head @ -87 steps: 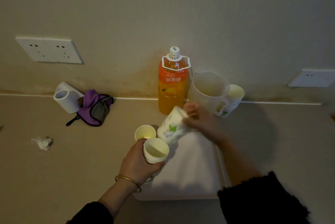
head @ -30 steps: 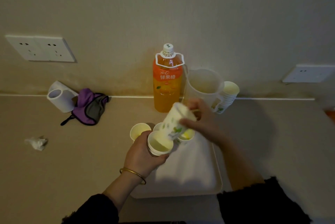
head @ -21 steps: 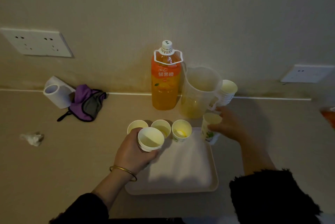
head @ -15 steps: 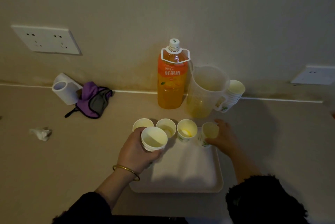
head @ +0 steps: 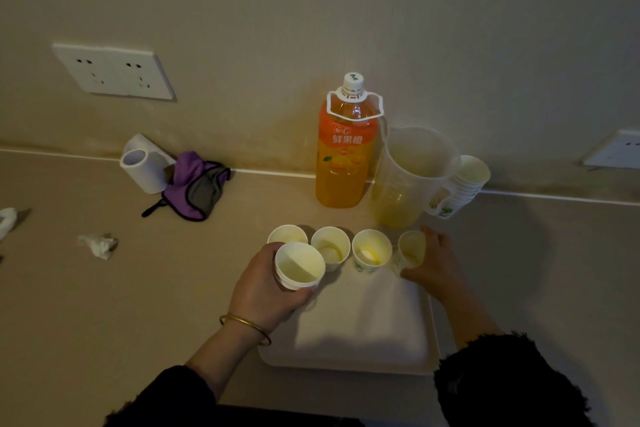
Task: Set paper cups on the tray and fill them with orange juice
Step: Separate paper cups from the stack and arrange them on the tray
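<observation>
Beige counter (head: 121,305), wall sockets (head: 114,72); hands: left (head: 263,291) grips cup stack (head: 299,265), right (head: 433,267) grips cup (head: 410,250).

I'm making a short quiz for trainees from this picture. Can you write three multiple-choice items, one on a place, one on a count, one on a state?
1. Where does the juice bottle stand?
A. On the tray
B. By the wall, left of the pitcher
C. Beside the purple cloth

2. How many cups stand in the row along the tray's far edge?
A. Two
B. Four
C. Six

3. What is the left hand doing?
A. Holding a stack of cups above the tray
B. Resting flat on the counter
C. Gripping the bottle

Answers:
1 B: it sits against the wall, close beside the pitcher.
2 B: four open cups line up, and the right hand is at the last cup.
3 A: its fingers wrap the stack, rims showing one under another.
</observation>
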